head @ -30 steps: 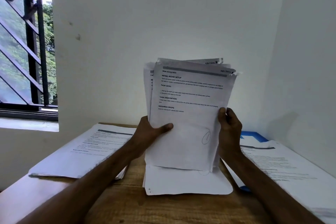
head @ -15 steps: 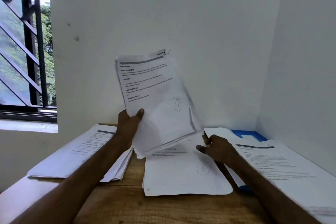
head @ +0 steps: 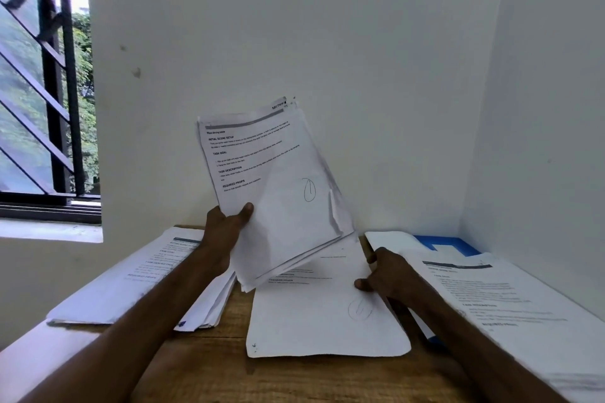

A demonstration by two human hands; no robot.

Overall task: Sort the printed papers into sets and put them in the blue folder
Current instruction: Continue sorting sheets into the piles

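Four paper stacks (head: 278,206), perhaps; two hands (head: 226,232).

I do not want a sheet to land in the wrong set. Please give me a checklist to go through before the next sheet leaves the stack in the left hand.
1. Left hand grips the held stack, thumb in front: ok.
2. Right hand free for the next sheet: not ok, it touches the middle sheet at its right edge.
3. Middle sheet flat on the table: ok where visible.
4. Circled marks on the stack's top page and the middle sheet match: cannot tell.
5. Blue folder ready to open: not ok, the right pile covers most of it.
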